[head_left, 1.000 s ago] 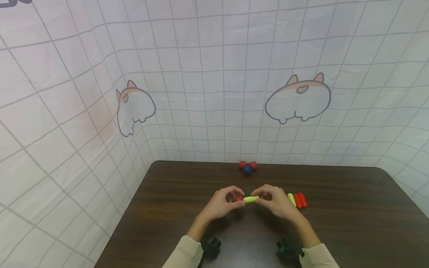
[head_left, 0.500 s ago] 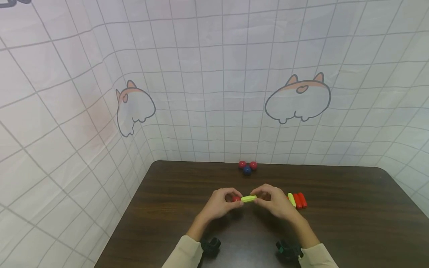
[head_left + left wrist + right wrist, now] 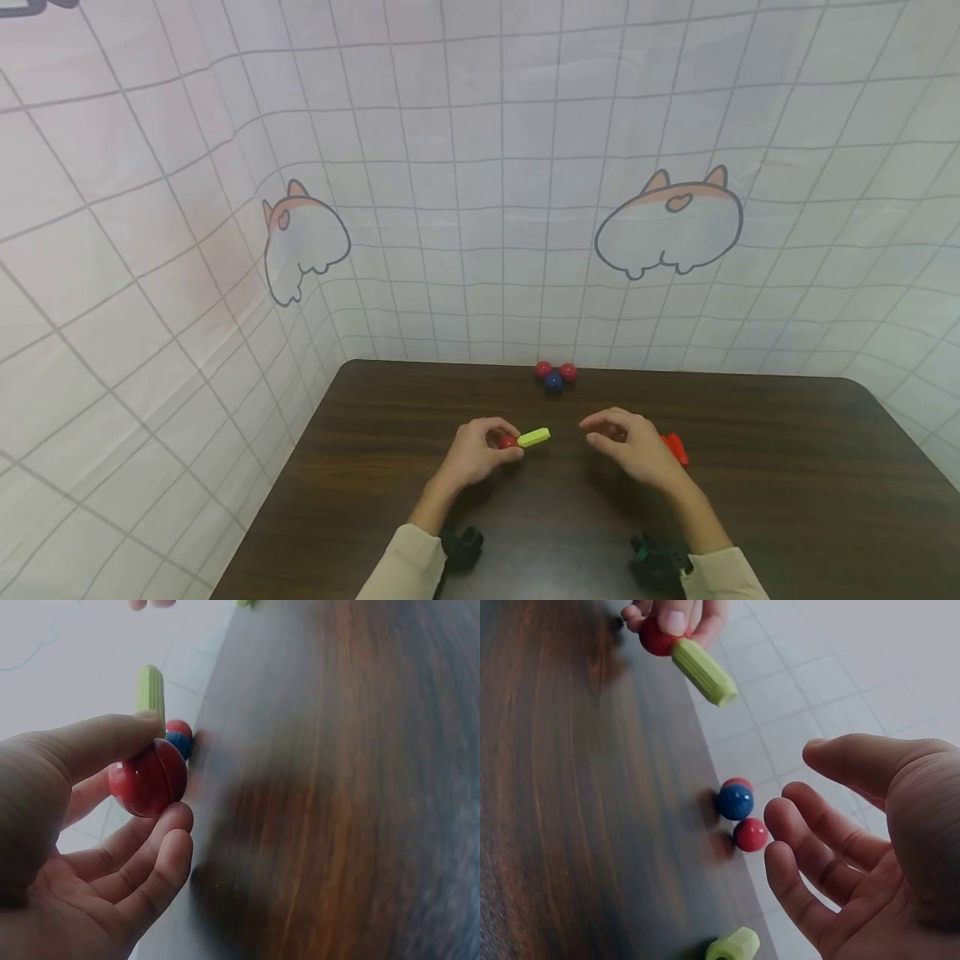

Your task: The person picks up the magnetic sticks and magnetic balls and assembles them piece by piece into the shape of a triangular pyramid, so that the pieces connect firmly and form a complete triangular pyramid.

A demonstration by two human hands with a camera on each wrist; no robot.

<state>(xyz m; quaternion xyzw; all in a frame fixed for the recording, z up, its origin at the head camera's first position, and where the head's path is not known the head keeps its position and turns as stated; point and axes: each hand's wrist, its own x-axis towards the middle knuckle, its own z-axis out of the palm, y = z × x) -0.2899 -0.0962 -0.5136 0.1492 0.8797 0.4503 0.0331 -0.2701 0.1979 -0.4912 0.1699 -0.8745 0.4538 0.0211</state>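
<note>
Room is showing between left grip [image 3: 472,452] and right grip [image 3: 636,447].
A lime stick [image 3: 534,437] is narrowing it; three balls [image 3: 553,382] are sitting beyond both, red pieces [image 3: 677,450] lying just outside the right grip.

From the head, the white cloth [image 3: 480,167] looks bright. The dark worktop [image 3: 420,400] looks dim, with a pale shine toward its near edge. Soft shadows lie on it below the left hand [image 3: 476,450] and right hand [image 3: 633,448]. The cloth's lines bend near the view's sides. Both wrist views look greyer: the worktop is smeary and the cloth fades to white. Little bright spots shine on the blue ball [image 3: 734,803].
</note>
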